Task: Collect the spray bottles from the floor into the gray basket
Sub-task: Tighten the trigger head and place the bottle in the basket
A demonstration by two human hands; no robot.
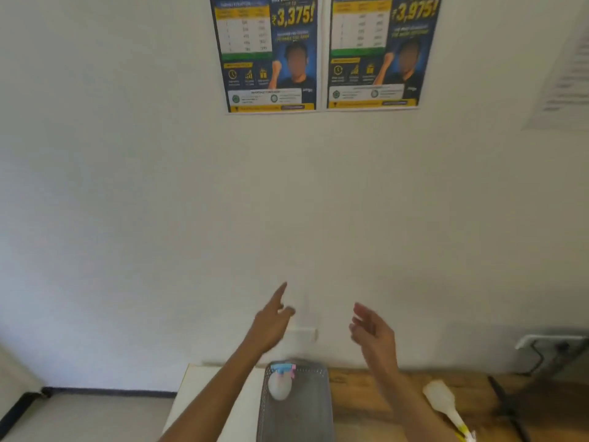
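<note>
A gray mesh basket (314,406) sits at the bottom centre, on a surface against the wall. Inside it lies a white spray bottle (279,386) with a blue and pink trigger head near the basket's far rim. A second white spray bottle (444,403), with a yellow and white head, lies on the wooden surface to the right of the basket. My left hand (272,317) hovers above the basket with the fingers spread and nothing in it. My right hand (371,330) is raised to the right of it, fingers apart and holding nothing.
A white board (197,397) lies left of the basket and a wooden surface (382,387) to its right. Black cables run from a wall socket (554,344) at the right. Two posters (271,52) hang on the white wall. Floor with a dark skirting shows at lower left.
</note>
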